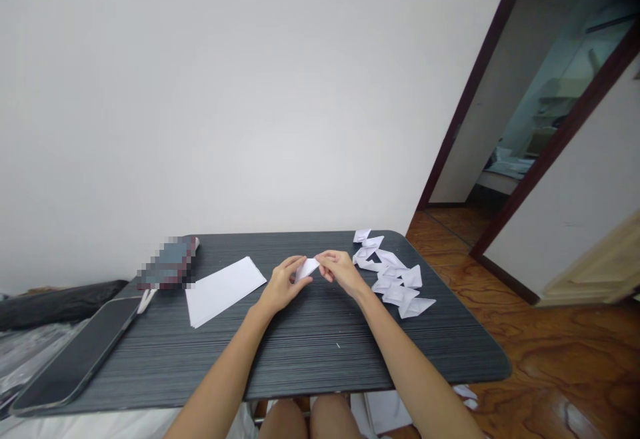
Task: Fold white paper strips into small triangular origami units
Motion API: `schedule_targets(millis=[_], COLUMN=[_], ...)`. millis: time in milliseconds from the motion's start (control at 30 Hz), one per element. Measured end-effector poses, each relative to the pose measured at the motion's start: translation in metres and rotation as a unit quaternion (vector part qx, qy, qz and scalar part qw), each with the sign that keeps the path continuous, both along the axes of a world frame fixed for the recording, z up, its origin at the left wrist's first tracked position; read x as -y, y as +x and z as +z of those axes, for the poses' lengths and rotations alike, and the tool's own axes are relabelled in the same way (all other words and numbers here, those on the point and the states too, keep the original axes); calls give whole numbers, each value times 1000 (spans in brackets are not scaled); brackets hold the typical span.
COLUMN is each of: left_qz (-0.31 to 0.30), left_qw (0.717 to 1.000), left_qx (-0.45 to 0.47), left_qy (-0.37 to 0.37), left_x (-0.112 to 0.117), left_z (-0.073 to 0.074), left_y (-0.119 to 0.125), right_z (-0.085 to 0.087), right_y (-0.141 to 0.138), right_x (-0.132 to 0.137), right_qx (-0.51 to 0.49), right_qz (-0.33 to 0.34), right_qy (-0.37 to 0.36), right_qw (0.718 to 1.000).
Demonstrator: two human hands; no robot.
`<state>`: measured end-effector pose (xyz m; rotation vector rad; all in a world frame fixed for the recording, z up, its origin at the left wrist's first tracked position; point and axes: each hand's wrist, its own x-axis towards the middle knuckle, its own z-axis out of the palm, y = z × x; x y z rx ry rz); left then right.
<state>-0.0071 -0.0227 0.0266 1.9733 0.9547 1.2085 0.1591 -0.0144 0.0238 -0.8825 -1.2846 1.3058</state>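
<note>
Between my two hands, just above the dark table point(310, 352), is a small piece of folded white paper point(307, 268). My left hand point(285, 284) grips its left side, thumb below and fingers above. At its right corner, my right hand point(340, 270) pinches the paper with closed fingertips. Left of my hands lies a stack of white paper sheets point(225, 291). Several folded paper boats point(395, 278) are grouped on the table to the right of my right hand.
A blurred-out item point(170, 266) sits at the table's back left, with a white cable point(147, 300) beside it. A large dark tablet-like slab point(80, 352) lies along the left edge. The white wall point(280, 106) stands behind the table; a doorway opens at right.
</note>
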Motion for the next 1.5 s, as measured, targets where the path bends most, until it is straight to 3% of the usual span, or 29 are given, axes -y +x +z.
schedule_targets(millis=[200, 400, 600, 767, 867, 933, 1033, 1133, 1233, 1500], left_qz=[-4, -74, -59, -4, 62, 76, 34, -17, -34, -17], left_qw=[991, 972, 971, 989, 995, 993, 979, 945, 924, 943], left_qx=[111, 169, 186, 115, 66, 68, 142, 239, 291, 241], left_qy=[-71, -149, -139, -89, -44, -59, -144, -223, -248, -227], left_x=[0, -3, -7, -3, -2, -3, -6, -8, -8, -8], left_z=[-7, -7, -12, -13, -12, -12, -10, -7, -5, -8], left_y=[11, 13, 15, 14, 10, 8, 7, 6, 4, 8], right_z=[-4, -6, -8, -12, -11, -10, -7, -2, 2, -2], right_y=[-15, -15, -18, -21, -21, -21, -19, -15, -11, -15], right_x=[2, 2, 2, 7, 10, 12, 11, 9, 9, 9], right_qx=[-10, 25, 108, 184, 172, 150, 117, 96, 96, 112], right_qz=[18, 24, -53, -142, -121, -96, -88, -82, -66, -71], right_qy=[16, 59, 152, 179, 162, 143, 134, 159, 192, 168], right_qw=[1000, 998, 981, 956, 964, 974, 980, 979, 974, 977])
